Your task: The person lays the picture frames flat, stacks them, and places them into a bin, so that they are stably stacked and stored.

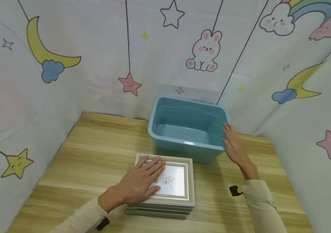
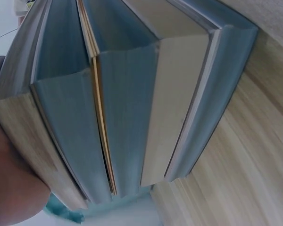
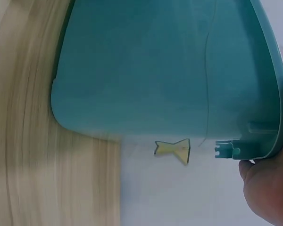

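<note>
A stack of picture frames (image 1: 177, 200) lies on the wooden table, its top one cream-edged with a small flower print. My left hand (image 1: 140, 183) rests flat on that top frame with fingers spread and straight. In the left wrist view the stack's sides (image 2: 127, 113) show blue-grey and beige edges, with part of the hand (image 2: 14, 188) at the left. Behind the stack stands an empty blue plastic bin (image 1: 182, 150). My right hand (image 1: 235, 145) touches the bin's right rim with its fingers extended. The right wrist view shows the bin's wall (image 3: 155, 70) and that hand (image 3: 271, 183) at the rim.
The wooden tabletop (image 1: 101, 155) extends on both sides of the stack. White cloth walls (image 1: 101, 42) printed with stars, moons and a rabbit enclose the table at the back and both sides. The bin stands near the back wall.
</note>
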A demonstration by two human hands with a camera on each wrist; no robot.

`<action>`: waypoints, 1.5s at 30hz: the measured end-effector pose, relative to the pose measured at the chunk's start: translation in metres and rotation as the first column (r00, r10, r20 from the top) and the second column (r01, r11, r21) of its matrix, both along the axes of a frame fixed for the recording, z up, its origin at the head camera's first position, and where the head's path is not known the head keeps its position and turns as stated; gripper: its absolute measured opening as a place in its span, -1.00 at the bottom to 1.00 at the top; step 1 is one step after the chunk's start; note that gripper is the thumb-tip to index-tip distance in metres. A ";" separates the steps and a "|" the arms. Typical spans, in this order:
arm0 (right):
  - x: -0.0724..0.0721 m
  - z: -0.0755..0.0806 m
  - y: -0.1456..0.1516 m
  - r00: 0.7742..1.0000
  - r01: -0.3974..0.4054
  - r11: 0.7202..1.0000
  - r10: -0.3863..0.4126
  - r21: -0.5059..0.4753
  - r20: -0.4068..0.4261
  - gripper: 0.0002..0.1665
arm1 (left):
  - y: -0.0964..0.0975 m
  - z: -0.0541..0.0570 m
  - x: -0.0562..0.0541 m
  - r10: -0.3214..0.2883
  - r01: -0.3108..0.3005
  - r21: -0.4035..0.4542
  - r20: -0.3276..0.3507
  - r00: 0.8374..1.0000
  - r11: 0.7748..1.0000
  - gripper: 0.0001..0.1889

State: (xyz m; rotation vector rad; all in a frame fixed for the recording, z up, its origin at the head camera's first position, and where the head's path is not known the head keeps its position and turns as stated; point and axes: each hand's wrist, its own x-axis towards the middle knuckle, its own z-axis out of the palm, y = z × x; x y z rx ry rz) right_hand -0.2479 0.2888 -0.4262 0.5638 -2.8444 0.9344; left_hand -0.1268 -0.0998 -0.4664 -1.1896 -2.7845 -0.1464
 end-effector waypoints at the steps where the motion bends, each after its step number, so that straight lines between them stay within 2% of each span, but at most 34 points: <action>1: -0.001 0.000 -0.008 1.000 -0.009 1.000 0.009 0.007 -0.005 -0.39 | 0.000 0.000 0.000 0.001 -0.001 0.002 -0.003 1.000 1.000 -0.28; 9: -0.005 0.000 -0.055 0.999 -0.029 0.997 0.031 0.074 -0.017 -0.40 | 0.001 -0.002 0.001 -0.002 0.002 0.005 -0.020 1.000 1.000 -0.28; 24: -0.005 0.000 -0.087 0.999 -0.012 0.993 0.016 0.114 -0.035 -0.40 | 0.000 -0.007 -0.001 -0.005 0.006 0.008 -0.048 0.999 1.000 -0.28; 27: -0.003 -0.003 -0.087 0.999 0.006 0.999 -0.004 0.053 -0.040 -0.37 | 0.000 -0.006 -0.003 -0.023 0.023 0.004 -0.034 0.999 1.000 -0.27; 30: 0.001 -0.012 -0.086 0.997 0.058 0.994 -0.063 -0.092 -0.052 -0.30 | -0.002 -0.004 -0.005 -0.024 0.024 0.022 0.009 1.000 0.999 -0.23; 32: 0.007 -0.020 -0.084 0.990 0.123 0.969 -0.136 -0.214 -0.047 -0.24 | -0.004 -0.003 -0.006 0.002 -0.005 0.074 0.045 0.999 0.997 -0.21; 34: 0.015 -0.029 -0.082 0.976 0.198 0.916 -0.217 -0.349 -0.017 -0.20 | -0.006 -0.002 -0.005 0.050 -0.066 0.189 0.091 0.995 0.980 -0.18; 35: 0.020 -0.033 -0.080 0.967 0.238 0.879 -0.252 -0.413 0.021 -0.19 | -0.008 -0.002 -0.004 0.076 -0.106 0.266 0.119 0.990 0.958 -0.17; 36: 0.026 -0.037 -0.077 0.957 0.279 0.836 -0.280 -0.472 0.070 -0.18 | -0.009 -0.002 -0.003 0.105 -0.151 0.346 0.150 0.983 0.926 -0.14; 37: 0.032 -0.041 -0.074 0.945 0.322 0.790 -0.301 -0.522 0.127 -0.18 | -0.011 -0.003 -0.001 0.135 -0.206 0.424 0.191 0.972 0.882 -0.11; 38: 0.038 -0.045 -0.072 0.933 0.358 0.742 -0.308 -0.567 0.186 -0.18 | -0.012 -0.004 0.001 0.159 -0.265 0.501 0.244 0.957 0.824 -0.09; 39: 0.045 -0.049 -0.069 0.925 0.380 0.698 -0.295 -0.607 0.240 -0.17 | -0.015 -0.006 0.003 0.176 -0.329 0.568 0.307 0.935 0.754 -0.08; 40: 0.052 -0.053 -0.066 0.916 0.400 0.664 -0.269 -0.632 0.298 -0.17 | -0.017 -0.008 0.005 0.184 -0.398 0.621 0.381 0.906 0.675 -0.07; 41: 0.060 -0.056 -0.065 0.908 0.414 0.642 -0.236 -0.646 0.347 -0.15 | -0.020 -0.010 0.007 0.178 -0.468 0.655 0.460 0.870 0.593 -0.06; 42: 0.067 -0.061 -0.064 0.902 0.417 0.639 -0.199 -0.647 0.384 -0.15 | -0.022 -0.013 0.009 0.154 -0.541 0.667 0.548 0.822 0.512 -0.07; 44: 0.081 -0.069 -0.066 0.892 0.396 0.669 -0.119 -0.630 0.435 -0.16 | -0.027 -0.019 0.012 0.067 -0.681 0.635 0.712 0.699 0.366 -0.10; 45: 0.088 -0.073 -0.069 0.889 0.375 0.695 -0.081 -0.614 0.451 -0.16 | -0.029 -0.021 0.014 0.017 -0.740 0.595 0.775 0.631 0.313 -0.11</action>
